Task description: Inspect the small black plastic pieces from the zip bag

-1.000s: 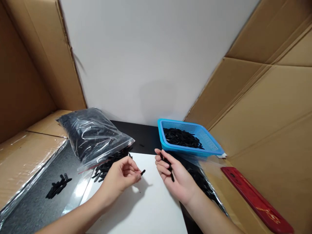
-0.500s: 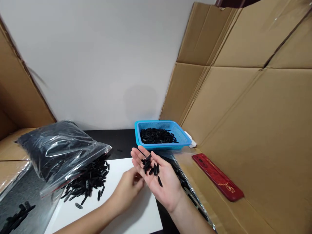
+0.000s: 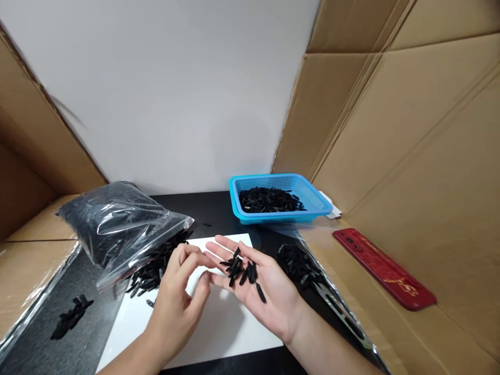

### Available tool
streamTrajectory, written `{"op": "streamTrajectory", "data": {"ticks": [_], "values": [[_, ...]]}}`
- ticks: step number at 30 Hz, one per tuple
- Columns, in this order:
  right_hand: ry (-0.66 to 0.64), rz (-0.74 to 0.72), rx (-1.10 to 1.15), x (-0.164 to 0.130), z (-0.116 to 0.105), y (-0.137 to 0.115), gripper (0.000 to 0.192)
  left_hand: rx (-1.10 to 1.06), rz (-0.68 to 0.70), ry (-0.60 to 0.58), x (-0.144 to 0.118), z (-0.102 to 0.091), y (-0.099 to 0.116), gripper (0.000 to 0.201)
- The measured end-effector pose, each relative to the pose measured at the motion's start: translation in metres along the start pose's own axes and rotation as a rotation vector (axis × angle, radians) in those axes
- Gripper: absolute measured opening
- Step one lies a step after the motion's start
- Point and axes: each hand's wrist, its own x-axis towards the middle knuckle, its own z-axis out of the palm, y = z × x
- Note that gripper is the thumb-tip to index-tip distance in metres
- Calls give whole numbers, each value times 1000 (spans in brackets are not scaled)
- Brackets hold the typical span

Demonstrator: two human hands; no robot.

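My right hand (image 3: 269, 291) is palm up with its fingers stretched out, and several small black elongated pieces (image 3: 235, 266) lie on the palm and finger bases. My left hand (image 3: 177, 297) is beside it, thumb and index finger curved and apart, the fingertips close to or touching the right hand's fingers. Nothing shows between them. Both hands are above a white sheet (image 3: 234, 333). Behind the left hand, a heap of the same black pieces (image 3: 148, 276) spills from a clear plastic bag (image 3: 121, 224), partly hidden by that hand.
A blue basket (image 3: 281, 215) with black pieces stands at the back. More pieces lie in a pile (image 3: 299, 263) on the right and a small group (image 3: 72, 315) at far left. A red phone-shaped case (image 3: 385, 268) rests on cardboard (image 3: 410, 172); cardboard walls flank both sides.
My left hand has moved left and up from beneath the right hand's edge, its thumb and index finger now apart. The right hand still carries the pieces. The view has shifted.
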Motion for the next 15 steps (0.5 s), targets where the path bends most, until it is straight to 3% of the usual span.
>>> {"op": "streamTrajectory", "data": {"ticks": [15], "values": [[-41,63,-41,3,-6,15,23,93,-41,-127,-4,2,-4,12]]}}
